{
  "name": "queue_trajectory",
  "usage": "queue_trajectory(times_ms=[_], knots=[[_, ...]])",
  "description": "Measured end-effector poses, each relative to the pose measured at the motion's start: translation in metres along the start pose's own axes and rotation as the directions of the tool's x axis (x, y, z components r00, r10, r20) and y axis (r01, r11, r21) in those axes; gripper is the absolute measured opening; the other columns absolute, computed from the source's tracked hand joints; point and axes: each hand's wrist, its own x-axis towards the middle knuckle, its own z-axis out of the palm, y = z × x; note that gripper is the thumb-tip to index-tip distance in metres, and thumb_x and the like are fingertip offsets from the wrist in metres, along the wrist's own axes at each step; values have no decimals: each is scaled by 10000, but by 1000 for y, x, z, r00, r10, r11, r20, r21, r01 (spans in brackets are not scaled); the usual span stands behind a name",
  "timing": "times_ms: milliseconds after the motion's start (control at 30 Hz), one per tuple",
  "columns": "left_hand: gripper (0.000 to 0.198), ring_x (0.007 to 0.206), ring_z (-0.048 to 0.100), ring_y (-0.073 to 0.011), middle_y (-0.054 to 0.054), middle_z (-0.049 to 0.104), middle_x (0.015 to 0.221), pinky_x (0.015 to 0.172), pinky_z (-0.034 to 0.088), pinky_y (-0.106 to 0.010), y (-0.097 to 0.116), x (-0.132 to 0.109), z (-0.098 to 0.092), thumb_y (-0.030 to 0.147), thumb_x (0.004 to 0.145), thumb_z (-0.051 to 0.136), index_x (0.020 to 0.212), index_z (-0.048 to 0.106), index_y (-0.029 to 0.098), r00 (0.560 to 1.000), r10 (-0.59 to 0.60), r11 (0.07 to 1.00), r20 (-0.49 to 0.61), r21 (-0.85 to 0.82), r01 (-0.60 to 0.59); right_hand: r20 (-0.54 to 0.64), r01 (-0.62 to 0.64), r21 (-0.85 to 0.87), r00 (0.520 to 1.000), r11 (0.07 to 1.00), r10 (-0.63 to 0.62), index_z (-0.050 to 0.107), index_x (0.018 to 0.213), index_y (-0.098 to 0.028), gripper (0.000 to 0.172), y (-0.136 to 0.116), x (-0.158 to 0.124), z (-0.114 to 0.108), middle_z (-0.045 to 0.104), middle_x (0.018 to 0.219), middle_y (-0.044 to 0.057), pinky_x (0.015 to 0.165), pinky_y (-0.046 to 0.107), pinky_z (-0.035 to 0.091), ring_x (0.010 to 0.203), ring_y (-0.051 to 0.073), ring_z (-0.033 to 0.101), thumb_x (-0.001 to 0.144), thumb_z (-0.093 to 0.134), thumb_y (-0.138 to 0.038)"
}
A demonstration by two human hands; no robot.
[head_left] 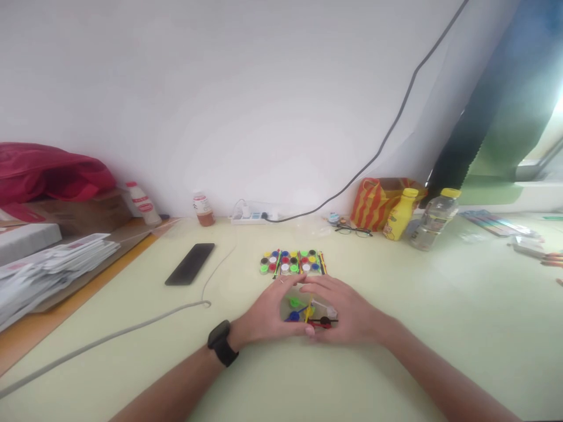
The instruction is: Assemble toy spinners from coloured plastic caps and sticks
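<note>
On the table, my left hand (267, 312) and my right hand (352, 310) curve toward each other and make a ring, fingertips and thumbs meeting or nearly so. Inside the ring lie several small plastic pieces, each a round disc with a thin stick: a green piece (294, 302), a blue piece (294, 316), a yellow piece (309, 310), a white piece (331, 312) and a black piece (325, 320). Some red shows beneath the black one. Neither hand grips a piece. Just beyond the fingertips sit rows of small round pots (290, 261) with coloured tops, thin coloured sticks between them.
A black phone (190, 265) and a grey cable (132, 326) lie at left. Along the wall stand a drink bottle (203, 211), a power strip (248, 218), eyeglasses (354, 231), a striped bag (369, 202), a yellow bottle (399, 215) and a clear bottle (434, 221). Papers (57, 266) are stacked far left.
</note>
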Motion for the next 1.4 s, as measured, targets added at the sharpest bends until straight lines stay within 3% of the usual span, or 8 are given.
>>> queue_trajectory(times_ms=[100,267,400,567,767,1000,1200,1400], knots=[[956,1276,563,-354,-118,602,1413,1108,450,-505,3,0,2,578,680,886,1505,491,300,998,8,997,62,70,-13,19,-90,79,996,993,89,533,1460,-277,842,9,-10,-7,552,1486,104,1159,456,399,1370,320,497,740,812,-612],[623,1125,656,-293,-84,701,1252,1008,514,-425,5,0,5,444,819,798,1394,609,299,998,37,995,60,94,-42,105,-250,207,967,946,233,587,1387,-304,719,15,-15,-12,637,1310,69,982,399,529,1126,272,636,746,835,-518],[446,1064,695,-261,-64,736,1213,974,525,-377,6,1,5,307,873,725,1315,665,284,997,61,996,51,68,-65,122,-240,238,969,941,216,653,1257,-298,510,16,-13,-14,657,1185,42,938,376,535,1016,236,657,792,807,-443],[447,994,719,-231,-43,761,1156,921,539,-337,8,2,4,146,890,596,1305,680,288,989,81,996,124,29,-85,123,-222,267,973,938,196,687,1099,-276,337,17,-12,-15,571,1339,53,896,357,538,987,208,645,821,776,-443],[440,1026,712,-255,-60,754,1178,939,541,-351,1,2,5,316,846,754,1280,694,277,993,67,995,94,66,-73,146,-255,290,964,923,220,699,985,-250,217,17,-10,-16,666,983,25,775,325,519,880,205,607,833,753,-395],[341,933,737,-229,-47,781,1106,838,555,-311,0,3,6,320,899,713,1237,718,267,991,93,993,99,68,-100,150,-264,309,962,914,227,720,970,-236,209,20,-10,-14,691,955,28,754,325,510,844,202,611,834,745,-392],[439,1052,716,-267,-72,753,1197,940,557,-369,5,2,2,426,889,741,1297,686,273,994,86,992,74,83,-92,-8,-194,280,979,940,205,716,994,-244,267,22,-7,-19,711,990,46,820,351,524,895,216,633,879,706,-485],[409,1200,641,-284,-83,712,1266,1056,511,-425,9,6,-1,432,915,718,1295,676,286,990,126,987,-66,105,-119,-237,-247,195,927,949,289,692,1009,-210,318,73,21,-28,709,1042,80,796,338,524,939,215,644,958,551,-490]])
